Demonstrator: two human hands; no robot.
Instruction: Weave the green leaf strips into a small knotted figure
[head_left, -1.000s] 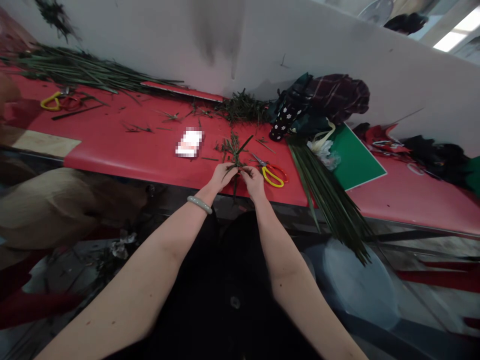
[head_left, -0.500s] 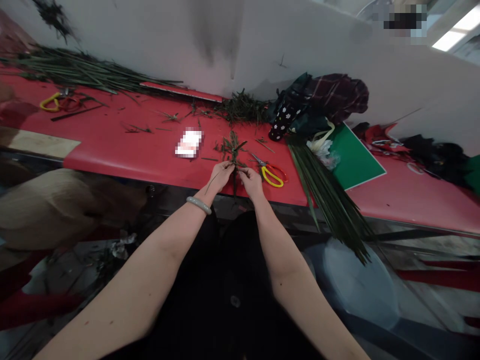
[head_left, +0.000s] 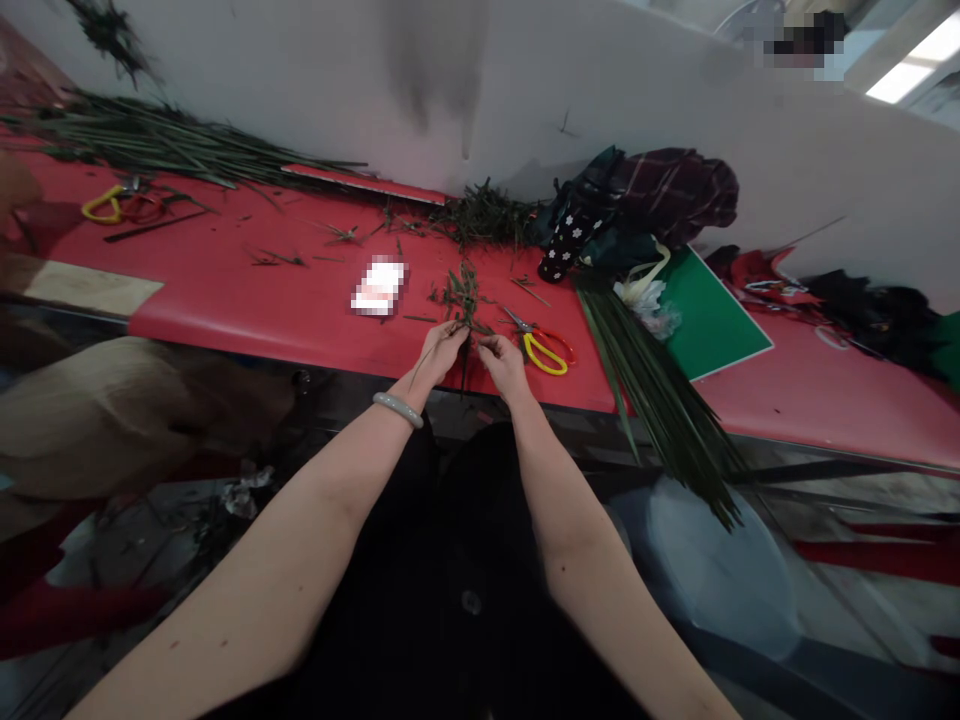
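Near the front edge of the red table, my left hand [head_left: 445, 348] pinches thin green leaf strips [head_left: 464, 368], whose ends hang down beyond the edge. A bangle circles that wrist. My right hand [head_left: 501, 360] is close beside it, thumb and fingertips pressed together at the right side of the strips; whatever is in that pinch is too small to make out. Just past the fingers lies a small pile of leaf scraps [head_left: 461, 290]. Scissors with yellow and red handles [head_left: 546, 352] rest right of my right hand, blades pointing away to the left.
Long green leaves [head_left: 656, 400] overhang the table edge at right, by a green board [head_left: 712, 320] and a dark flowered umbrella [head_left: 570, 240]. More leaves [head_left: 172, 145] lie along the wall, with second scissors [head_left: 105, 205] at left. A person in beige [head_left: 112, 420] sits at left.
The dark strip that stuck up to the right above my fingers is no longer seen there. The hanging strip ends have swung slightly left. Both hands stay nearly in place.
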